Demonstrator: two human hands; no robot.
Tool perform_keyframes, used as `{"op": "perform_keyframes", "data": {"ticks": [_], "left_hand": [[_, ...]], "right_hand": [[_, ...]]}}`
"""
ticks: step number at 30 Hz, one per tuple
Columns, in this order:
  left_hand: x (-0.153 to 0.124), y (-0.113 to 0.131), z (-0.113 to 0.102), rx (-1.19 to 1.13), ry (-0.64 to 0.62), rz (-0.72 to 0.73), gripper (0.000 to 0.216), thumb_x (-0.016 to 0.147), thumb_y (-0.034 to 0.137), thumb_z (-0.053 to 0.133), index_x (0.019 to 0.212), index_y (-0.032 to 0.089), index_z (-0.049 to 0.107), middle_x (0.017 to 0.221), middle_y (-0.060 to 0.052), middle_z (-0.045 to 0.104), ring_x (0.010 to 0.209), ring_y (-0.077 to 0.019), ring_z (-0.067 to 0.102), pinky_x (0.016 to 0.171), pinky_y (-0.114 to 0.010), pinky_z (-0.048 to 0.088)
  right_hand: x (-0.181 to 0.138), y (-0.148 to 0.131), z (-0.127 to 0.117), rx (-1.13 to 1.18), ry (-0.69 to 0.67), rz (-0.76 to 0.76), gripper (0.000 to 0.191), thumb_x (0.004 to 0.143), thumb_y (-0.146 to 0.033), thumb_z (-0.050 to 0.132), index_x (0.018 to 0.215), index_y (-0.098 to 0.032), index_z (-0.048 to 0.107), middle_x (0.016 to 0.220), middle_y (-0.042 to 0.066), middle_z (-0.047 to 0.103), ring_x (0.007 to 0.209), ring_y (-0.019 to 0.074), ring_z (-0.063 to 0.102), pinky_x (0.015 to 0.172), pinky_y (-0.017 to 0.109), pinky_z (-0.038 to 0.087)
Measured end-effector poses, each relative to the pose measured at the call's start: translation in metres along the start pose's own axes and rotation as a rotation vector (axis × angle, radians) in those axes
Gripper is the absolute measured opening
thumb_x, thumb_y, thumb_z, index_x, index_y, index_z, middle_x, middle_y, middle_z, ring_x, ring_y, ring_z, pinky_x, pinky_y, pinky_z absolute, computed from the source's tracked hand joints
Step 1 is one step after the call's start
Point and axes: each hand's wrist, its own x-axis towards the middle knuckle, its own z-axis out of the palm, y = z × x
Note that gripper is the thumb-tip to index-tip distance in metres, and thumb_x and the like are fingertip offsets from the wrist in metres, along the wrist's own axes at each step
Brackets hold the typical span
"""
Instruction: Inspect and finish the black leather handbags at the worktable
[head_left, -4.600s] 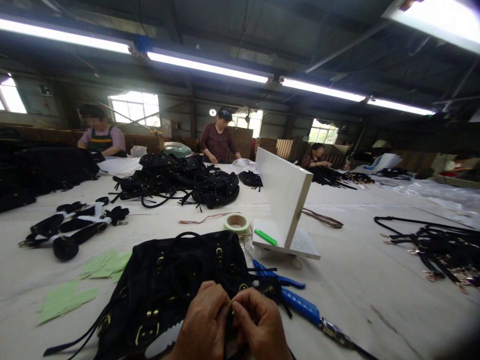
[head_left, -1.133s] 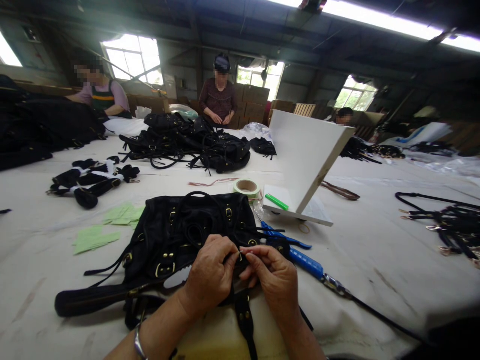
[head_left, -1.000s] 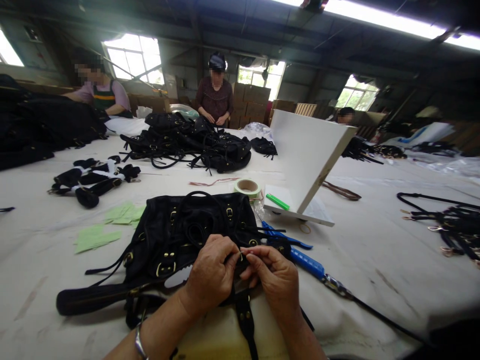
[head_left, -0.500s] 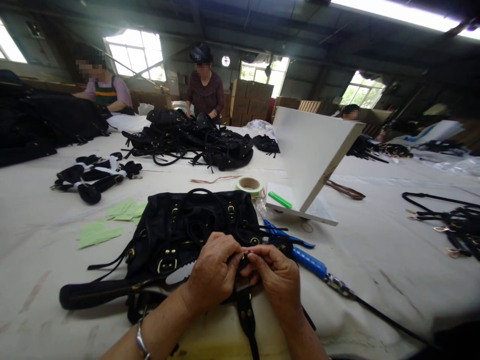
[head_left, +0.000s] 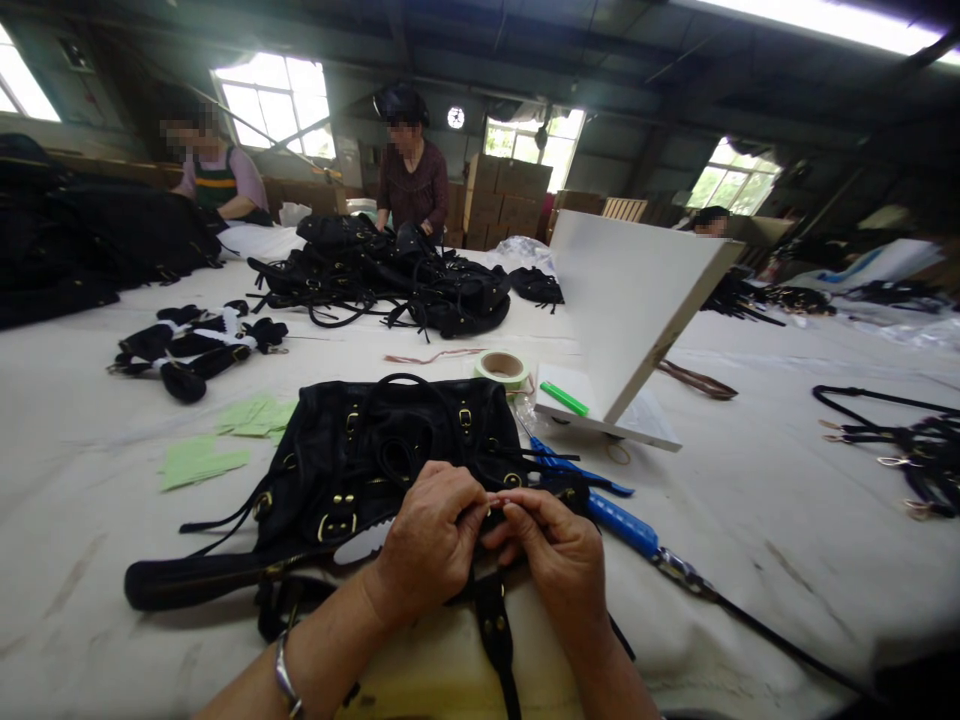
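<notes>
A black handbag (head_left: 375, 455) with gold buckles lies on the cloth-covered table (head_left: 750, 500) in front of me. Both my hands rest on its near edge, fingertips meeting. My left hand (head_left: 431, 545) is pinched on a small fitting of the bag. My right hand (head_left: 559, 560) is pinched against it from the right. What lies between the fingertips is too small to name. A black strap (head_left: 491, 630) runs from under my hands toward me.
A blue-handled tool (head_left: 622, 525) with a cord lies right of the bag. Behind it are a tape roll (head_left: 501, 368), a green marker (head_left: 564, 398) and a tilted white board (head_left: 630, 300). Green paper slips (head_left: 217, 440) lie left. Bag piles (head_left: 390, 285) and several other people are beyond.
My hands have stayed pinched together on the bag's fitting, fingertips closing slightly. The view has shifted a little; the far person in dark clothes has moved left.
</notes>
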Motion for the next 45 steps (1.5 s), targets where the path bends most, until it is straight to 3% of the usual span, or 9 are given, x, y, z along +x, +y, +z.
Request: {"op": "perform_keyframes", "data": {"ticks": [34, 45], "left_hand": [[-0.0016, -0.0022, 0.0029, 0.032, -0.050, 0.031, 0.020, 0.093, 0.017, 0.041, 0.075, 0.016, 0.050, 0.072, -0.002, 0.051, 0.073, -0.0160, 0.046, 0.077, -0.034, 0.037], [0.0000, -0.0034, 0.0038, 0.052, -0.085, 0.070, 0.022, 0.091, 0.013, 0.035, 0.072, 0.017, 0.044, 0.069, -0.002, 0.048, 0.070, -0.0156, 0.045, 0.076, -0.034, 0.038]], "right_hand": [[-0.0001, 0.0047, 0.0015, -0.062, -0.012, -0.129, 0.010, 0.090, -0.022, 0.061, 0.092, -0.021, 0.070, 0.065, -0.001, 0.066, 0.047, 0.0108, 0.061, 0.046, 0.018, 0.051], [0.0009, 0.0024, -0.0001, -0.109, -0.076, -0.051, 0.012, 0.088, -0.024, 0.059, 0.080, -0.019, 0.066, 0.060, -0.001, 0.064, 0.047, 0.0123, 0.059, 0.046, 0.020, 0.049]]}}
